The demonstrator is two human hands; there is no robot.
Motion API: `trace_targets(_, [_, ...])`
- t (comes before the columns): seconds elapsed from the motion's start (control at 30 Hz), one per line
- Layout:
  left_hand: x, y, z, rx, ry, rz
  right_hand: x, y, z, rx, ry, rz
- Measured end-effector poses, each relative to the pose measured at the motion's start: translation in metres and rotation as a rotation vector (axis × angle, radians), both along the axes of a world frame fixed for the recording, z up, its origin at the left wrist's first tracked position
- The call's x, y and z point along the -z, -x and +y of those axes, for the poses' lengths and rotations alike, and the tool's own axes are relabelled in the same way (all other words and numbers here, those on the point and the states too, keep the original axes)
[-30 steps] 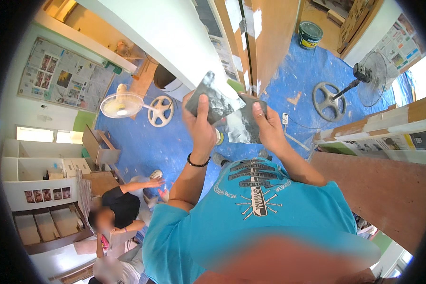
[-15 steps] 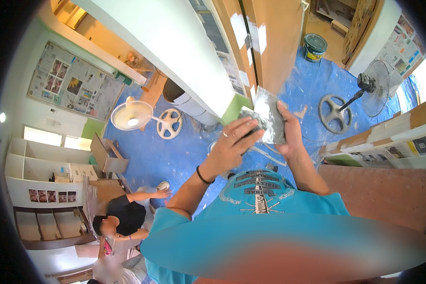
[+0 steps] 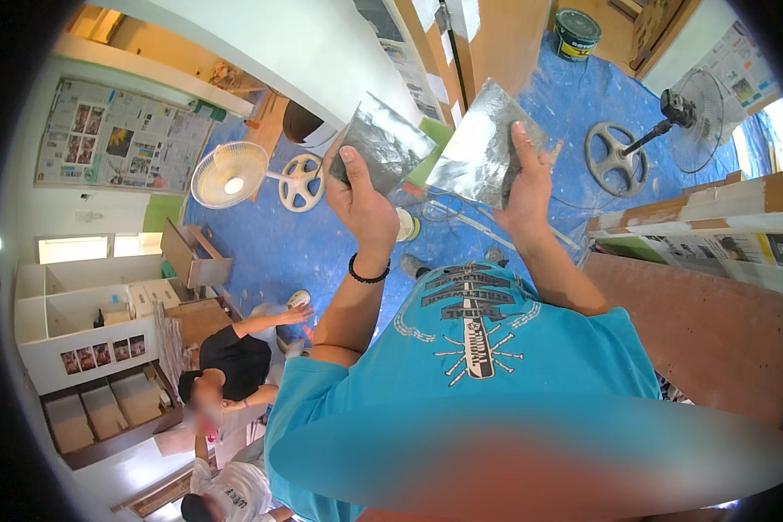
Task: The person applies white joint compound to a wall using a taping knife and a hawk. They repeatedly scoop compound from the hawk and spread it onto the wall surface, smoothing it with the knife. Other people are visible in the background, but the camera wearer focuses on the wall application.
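My left hand (image 3: 359,204) is closed around the edge of a shiny dark-grey, roughly square sheet (image 3: 383,143), thumb on its face. My right hand (image 3: 528,187) grips a second sheet (image 3: 477,143) of the same kind, brighter and more silvery, with its thumb over the right edge. Both sheets are tilted up in front of me, side by side with a small gap between them. Their faces look smooth, with uneven glossy patches; what they are made of I cannot tell. My fingers behind the sheets are mostly hidden.
Blue sheeting (image 3: 261,235) covers the floor. A pale fan (image 3: 230,174) stands at left, a dark fan (image 3: 683,122) at right. A lidded bucket (image 3: 577,35) sits by a doorway. A white wall (image 3: 261,43) rises ahead. Two people, one in a black shirt (image 3: 239,361), are at lower left.
My hands have moved apart. The left one, earlier laid over the stacked pieces, has swung left with one sheet, turning thumb-up; the other sheet stays in my right hand. My view has shifted slightly.
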State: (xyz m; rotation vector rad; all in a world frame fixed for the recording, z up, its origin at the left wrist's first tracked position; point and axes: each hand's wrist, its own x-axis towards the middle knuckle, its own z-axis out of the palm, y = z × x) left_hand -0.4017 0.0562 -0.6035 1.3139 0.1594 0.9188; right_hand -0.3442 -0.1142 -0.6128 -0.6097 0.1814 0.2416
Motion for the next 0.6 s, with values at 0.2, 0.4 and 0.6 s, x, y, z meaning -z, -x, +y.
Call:
trace_targets(0.2, [-0.002, 0.018, -0.016, 0.103, -0.425, 0.175, -0.006, 0.002, 0.01, 0.117, 0.009, -0.072])
trace_targets(0.4, [0.004, 0.032, 0.015, 0.504, -0.811, 0.67, 0.001, -0.02, -0.021, 0.134, 0.044, -0.042])
trace_targets(0.6, [0.032, 0.015, 0.027, 0.159, 0.119, 0.302, 0.03, -0.026, -0.041, -0.043, -0.016, 0.067])
